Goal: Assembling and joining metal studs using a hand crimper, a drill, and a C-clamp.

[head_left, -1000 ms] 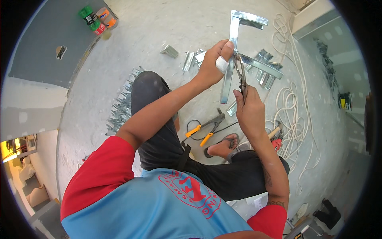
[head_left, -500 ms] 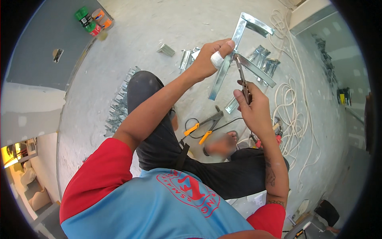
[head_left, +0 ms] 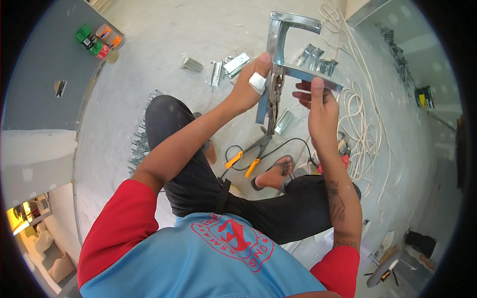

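A shiny F-shaped bracket of metal channel (head_left: 276,42) is held up in front of me. My left hand (head_left: 250,82), with a white wrap on its thumb, grips the upright near the joint. Locking pliers (head_left: 275,94) hang along the upright; their jaws sit at the joint where the lower arm meets it, and no hand is on them. Around the free end of that lower arm, my right hand (head_left: 322,107) is closed, thumb on the near side and fingers partly hidden below and behind the metal.
Cutting pliers with orange handles (head_left: 243,156) lie on the floor by my foot. Short metal channel pieces (head_left: 215,73) are scattered beyond my hands, and more pile up beside my left knee. Coiled white cable (head_left: 365,129) and a red power tool (head_left: 344,158) are at the right.
My right hand has let go of the locking pliers and taken hold of the bracket's lower arm. The bracket has turned more upright, and its lower arm now slopes less.
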A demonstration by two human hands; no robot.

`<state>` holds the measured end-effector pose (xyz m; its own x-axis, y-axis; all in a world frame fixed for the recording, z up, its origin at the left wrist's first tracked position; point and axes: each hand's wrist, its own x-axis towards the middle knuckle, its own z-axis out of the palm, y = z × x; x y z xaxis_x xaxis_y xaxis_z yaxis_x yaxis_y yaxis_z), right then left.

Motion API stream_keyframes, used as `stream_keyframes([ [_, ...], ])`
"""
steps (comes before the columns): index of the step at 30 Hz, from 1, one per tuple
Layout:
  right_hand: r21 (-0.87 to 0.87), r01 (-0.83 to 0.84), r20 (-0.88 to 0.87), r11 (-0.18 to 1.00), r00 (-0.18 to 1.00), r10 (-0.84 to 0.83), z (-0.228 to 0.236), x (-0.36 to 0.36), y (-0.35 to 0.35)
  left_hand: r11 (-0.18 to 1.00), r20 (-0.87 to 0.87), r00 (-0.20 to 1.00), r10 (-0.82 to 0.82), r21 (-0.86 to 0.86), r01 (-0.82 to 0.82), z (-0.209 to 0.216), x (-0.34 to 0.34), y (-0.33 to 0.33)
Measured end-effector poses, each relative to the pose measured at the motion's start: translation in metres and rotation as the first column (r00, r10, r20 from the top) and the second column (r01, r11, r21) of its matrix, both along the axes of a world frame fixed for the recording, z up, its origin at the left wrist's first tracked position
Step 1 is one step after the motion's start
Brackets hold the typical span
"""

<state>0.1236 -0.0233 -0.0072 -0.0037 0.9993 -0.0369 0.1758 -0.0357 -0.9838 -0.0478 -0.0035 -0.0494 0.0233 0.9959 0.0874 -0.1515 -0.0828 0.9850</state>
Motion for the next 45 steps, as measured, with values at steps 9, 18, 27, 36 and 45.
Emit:
stream_keyframes([
  [9, 0.009, -0.027, -0.038, 1.000, 0.999, 0.027, -0.013, -0.004, 0.000, 0.986, 0.259, 0.964, -0.065, -0.130, 0.101, -0.014, 0.011, -0.002],
  [18, -0.182, -0.286, 0.404, 0.941, 0.851, 0.337, -0.025, -0.018, -0.030, 0.959, 0.467, 0.872, 0.147, -0.285, -0.010, -0.010, 0.010, 0.003],
  [27, 0.079, -0.281, 0.581, 0.956, 0.793, 0.185, -0.009, -0.020, -0.024, 0.961, 0.331, 0.915, 0.230, -0.224, -0.160, -0.014, 0.005, 0.008],
  [36, 0.355, -0.364, 0.814, 0.861, 0.573, -0.093, -0.008, -0.007, -0.013, 0.949, 0.349, 0.915, 0.204, -0.298, -0.098, -0.008, 0.006, 0.010],
  [45, 0.316, -0.481, 0.746, 0.817, 0.658, 0.099, -0.015, -0.030, -0.030, 0.913, 0.411, 0.848, 0.336, -0.363, -0.186, -0.019, 0.000, 0.002],
])
